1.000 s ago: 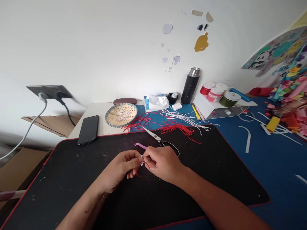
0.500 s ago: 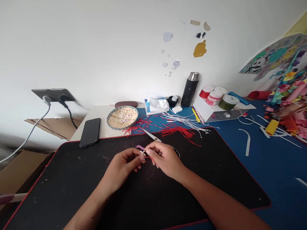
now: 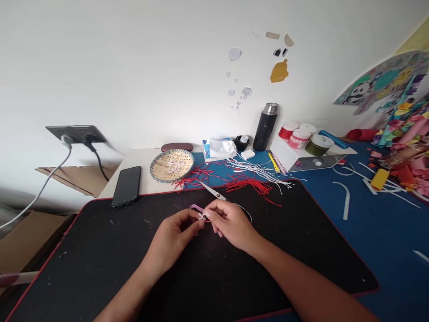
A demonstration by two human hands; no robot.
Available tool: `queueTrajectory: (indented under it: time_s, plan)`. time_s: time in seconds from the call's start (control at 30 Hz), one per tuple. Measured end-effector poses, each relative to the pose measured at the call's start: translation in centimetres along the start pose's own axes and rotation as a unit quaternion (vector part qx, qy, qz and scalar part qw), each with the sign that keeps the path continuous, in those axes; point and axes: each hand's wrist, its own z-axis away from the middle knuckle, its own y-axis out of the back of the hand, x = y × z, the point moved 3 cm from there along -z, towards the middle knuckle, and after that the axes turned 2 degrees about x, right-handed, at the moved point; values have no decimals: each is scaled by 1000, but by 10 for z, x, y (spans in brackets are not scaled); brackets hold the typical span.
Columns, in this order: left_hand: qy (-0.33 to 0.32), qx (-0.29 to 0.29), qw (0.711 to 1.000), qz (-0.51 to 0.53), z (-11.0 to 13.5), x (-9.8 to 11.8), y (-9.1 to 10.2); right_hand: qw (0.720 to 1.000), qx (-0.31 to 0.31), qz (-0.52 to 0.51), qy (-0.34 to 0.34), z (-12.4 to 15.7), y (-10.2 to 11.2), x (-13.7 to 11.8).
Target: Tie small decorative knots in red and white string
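Note:
My left hand [image 3: 174, 235] and my right hand [image 3: 229, 223] meet fingertip to fingertip over a black desk mat [image 3: 100, 259]. Both pinch a tiny white piece with red thread [image 3: 201, 217] held between them. A pink tool [image 3: 195, 207] lies on the mat just behind my fingers. Scissors [image 3: 214, 193] lie on the mat right behind my right hand, their black handles partly hidden by it. Loose red threads [image 3: 250, 183] and white threads [image 3: 258, 169] are spread at the mat's far edge.
A woven basket [image 3: 171, 165] holding small pieces and a black phone [image 3: 126, 186] sit at the back left. A tissue pack [image 3: 219, 148], a black flask [image 3: 265, 127], jars [image 3: 297, 134] and coloured paper scraps [image 3: 398, 147] fill the back right. Cables [image 3: 50, 172] hang from a wall socket.
Both hands have moved slightly away from me, toward the scissors, and stayed pinched together. The red thread ends that hung below my fingers are now mostly hidden.

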Motion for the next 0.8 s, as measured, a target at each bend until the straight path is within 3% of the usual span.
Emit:
queueTrajectory:
  time_s: [0.17, 0.47, 0.8]
  plan:
    - [-21, 5, 1000, -22, 1, 1, 0, 1000, -4, 5, -11, 0, 0, 2]
    - [48, -12, 998, 30, -3, -2, -2, 996, -5, 84, 27, 1, 1, 8]
    - [62, -25, 995, 72, -5, -1, -3, 994, 1, 105, 39, 0, 1, 6]
